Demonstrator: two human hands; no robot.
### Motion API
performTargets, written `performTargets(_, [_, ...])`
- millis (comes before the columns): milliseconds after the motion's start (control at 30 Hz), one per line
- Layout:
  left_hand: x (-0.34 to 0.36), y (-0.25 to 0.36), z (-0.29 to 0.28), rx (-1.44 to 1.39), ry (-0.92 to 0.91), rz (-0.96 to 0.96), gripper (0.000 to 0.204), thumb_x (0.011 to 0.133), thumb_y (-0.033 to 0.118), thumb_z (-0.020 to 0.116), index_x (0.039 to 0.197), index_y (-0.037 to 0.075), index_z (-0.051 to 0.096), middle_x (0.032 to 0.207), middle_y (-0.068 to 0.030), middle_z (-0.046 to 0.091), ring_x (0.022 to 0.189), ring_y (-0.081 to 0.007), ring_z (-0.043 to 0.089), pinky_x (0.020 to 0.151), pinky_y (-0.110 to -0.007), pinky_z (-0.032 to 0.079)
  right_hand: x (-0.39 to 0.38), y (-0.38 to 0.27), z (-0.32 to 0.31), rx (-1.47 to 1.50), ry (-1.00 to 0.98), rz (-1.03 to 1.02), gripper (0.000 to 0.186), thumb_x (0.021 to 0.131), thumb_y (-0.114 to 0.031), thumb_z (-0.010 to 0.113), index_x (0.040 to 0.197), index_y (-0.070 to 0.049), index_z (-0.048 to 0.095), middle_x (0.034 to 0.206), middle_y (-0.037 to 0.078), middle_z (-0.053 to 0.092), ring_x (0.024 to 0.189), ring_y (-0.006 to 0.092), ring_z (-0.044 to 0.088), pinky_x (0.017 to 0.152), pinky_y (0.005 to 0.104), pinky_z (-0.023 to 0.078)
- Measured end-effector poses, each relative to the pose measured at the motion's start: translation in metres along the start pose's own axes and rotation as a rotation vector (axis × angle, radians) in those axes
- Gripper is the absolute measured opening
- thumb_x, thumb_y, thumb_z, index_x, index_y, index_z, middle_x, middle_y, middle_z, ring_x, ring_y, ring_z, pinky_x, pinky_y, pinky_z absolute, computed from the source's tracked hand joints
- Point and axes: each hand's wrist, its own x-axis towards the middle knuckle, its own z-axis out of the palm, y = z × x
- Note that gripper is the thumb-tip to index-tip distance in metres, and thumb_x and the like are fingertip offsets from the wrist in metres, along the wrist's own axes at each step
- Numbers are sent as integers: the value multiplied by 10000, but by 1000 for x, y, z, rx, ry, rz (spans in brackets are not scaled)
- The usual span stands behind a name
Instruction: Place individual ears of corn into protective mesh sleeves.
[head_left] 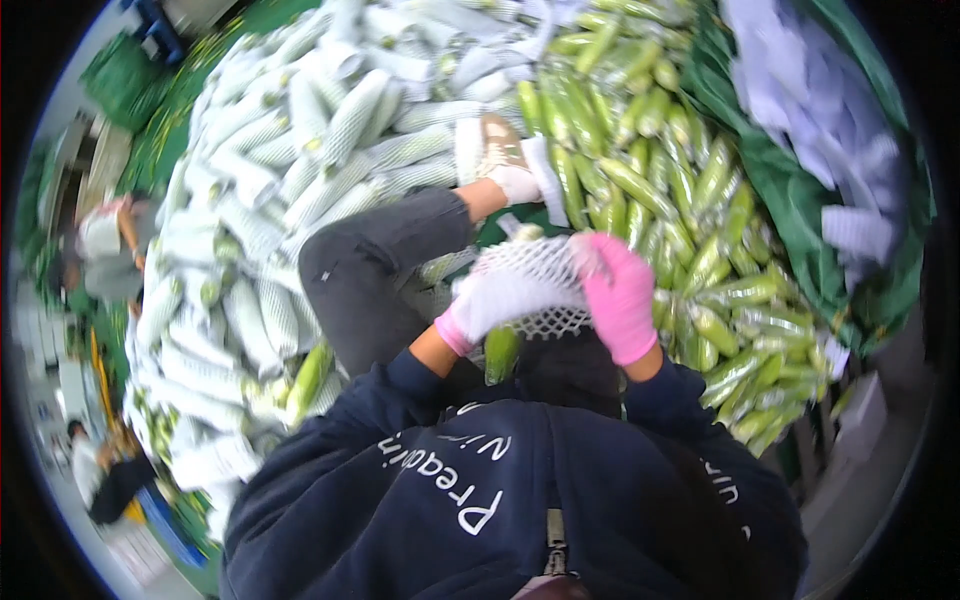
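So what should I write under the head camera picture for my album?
Two pink-gloved hands, left hand and right hand, pull a white net sleeve over a green cob between heaps of cobs.

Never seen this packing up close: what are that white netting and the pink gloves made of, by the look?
White netting: seemingly soft foam mesh, matte, with open diamond holes that stretch around the green vegetable. Pink gloves on the left hand and right hand: probably thin rubber or coated knit; too blurred to tell.
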Motion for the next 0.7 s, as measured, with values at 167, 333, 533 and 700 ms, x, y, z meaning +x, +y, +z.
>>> performTargets(167, [-37, 16, 27, -722, 192, -201, 605, 932, 544, 407, 1325, 87, 462, 1248, -77, 572, 1116, -194, 551, 939, -349, 445, 18, 79, 54, 133, -233, 178, 219, 852, -92, 538, 1024, 13, 625, 903, 142, 662, 802, 204, 624, 753, 294, 487])
performTargets(333, [-93, -9, 28, -808, 92, -516, 549, 940, 474, 398, 1350, 112, 446, 1330, -64, 516, 1209, -202, 491, 1000, -352, 391, -73, 74, 78, 978, -372, 881, 292, 921, -100, 490, 1168, 52, 524, 1079, 127, 620, 913, 201, 620, 809, 300, 497])
performTargets(533, [-72, -22, 27, -589, 278, -523, 636, 919, 543, 452, 1300, 34, 476, 1237, -87, 566, 1094, -200, 555, 951, -334, 436, -92, 84, 78, 425, -601, 415, 330, 885, -155, 572, 1170, 12, 561, 1110, 129, 636, 1037, 216, 591, 897, 329, 451])
performTargets(700, [-61, 76, -60, -535, 688, -33, 604, 900, 512, 506, 1328, 92, 431, 1232, -71, 561, 1094, -221, 560, 931, -390, 460, -4, 122, 100, -17, -462, 244, 313, 835, -253, 605, 1066, -43, 578, 887, 163, 631, 826, 308, 613, 733, 389, 477])
